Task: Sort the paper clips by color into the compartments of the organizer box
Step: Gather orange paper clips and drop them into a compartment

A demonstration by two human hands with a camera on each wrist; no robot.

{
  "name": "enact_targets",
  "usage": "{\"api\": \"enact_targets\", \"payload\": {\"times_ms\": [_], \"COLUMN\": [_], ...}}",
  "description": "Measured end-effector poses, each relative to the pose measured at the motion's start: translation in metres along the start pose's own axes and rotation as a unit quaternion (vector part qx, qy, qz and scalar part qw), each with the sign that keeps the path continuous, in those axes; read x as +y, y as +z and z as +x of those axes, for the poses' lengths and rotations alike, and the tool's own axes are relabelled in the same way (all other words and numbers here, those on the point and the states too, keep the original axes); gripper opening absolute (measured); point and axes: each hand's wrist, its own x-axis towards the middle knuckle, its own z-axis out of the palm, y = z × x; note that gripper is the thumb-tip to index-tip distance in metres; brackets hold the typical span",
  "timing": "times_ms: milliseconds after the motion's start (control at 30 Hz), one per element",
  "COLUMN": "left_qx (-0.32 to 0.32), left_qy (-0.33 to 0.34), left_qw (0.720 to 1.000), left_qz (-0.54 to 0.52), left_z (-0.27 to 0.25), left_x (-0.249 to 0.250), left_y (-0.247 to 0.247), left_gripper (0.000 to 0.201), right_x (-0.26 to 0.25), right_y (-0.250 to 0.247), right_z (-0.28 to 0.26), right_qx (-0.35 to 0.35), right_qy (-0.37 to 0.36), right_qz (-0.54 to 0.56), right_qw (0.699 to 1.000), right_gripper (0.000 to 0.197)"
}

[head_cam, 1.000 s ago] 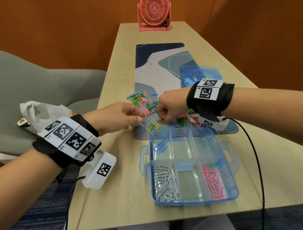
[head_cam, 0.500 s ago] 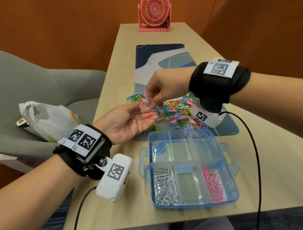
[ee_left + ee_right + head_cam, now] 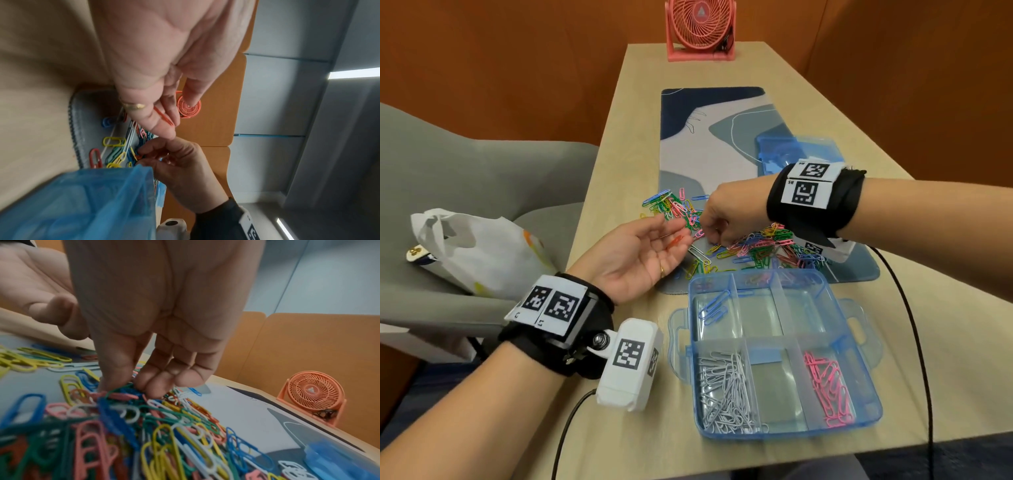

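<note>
1. Orange clip (image 3: 675, 242) lies flat on the left hand (image 3: 635, 255), palm up, fingers relaxed and gripping nothing; long axis runs toward the fingertips.
2. Loose clip pile (image 3: 753, 245) sits on the mat (image 3: 709, 144), just beyond the organizer box (image 3: 859, 423).
3. Right hand (image 3: 726, 219) is nearer the pile, fingers (image 3: 115, 373) curled down into it; whether they have pinched a clip I cannot tell.
4. Judgement: the next orange clip goes leftward into the palm.
</note>
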Motion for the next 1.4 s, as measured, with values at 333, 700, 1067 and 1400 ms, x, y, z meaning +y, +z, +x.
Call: {"api": "enact_targets", "payload": {"times_ms": [333,700,1067,1400], "left_qx": [-0.019,-0.074,-0.058,-0.018], "left_qy": [-0.006,-0.021,0.035,0.100], "left_qw": [0.997,0.994,0.983,0.988], "left_qz": [-0.073,-0.072,-0.171,-0.115], "left_z": [0.002,0.005,0.000,-0.001], "left_x": [-0.007,-0.009,0.001,0.015], "left_y": [0.000,0.004,-0.009,-0.013], "left_gripper": [0.036,0.045,0.039,0.037], "right_x": [0.008,-0.009,0.003,0.005], "right_y": [-0.014,-0.023,-0.017,-0.006], "right_z": [-0.007,-0.006,-0.003,0.010], "right_qx": [0.077,0.069,0.072,0.063], "right_qy": [0.026,-0.008,0.046,-0.005], "right_qz": [0.171,0.328,0.114,0.065], "right_qw": [0.982,0.942,0.990,0.996], "right_gripper": [0.004,0.015,0.015,0.018]}}
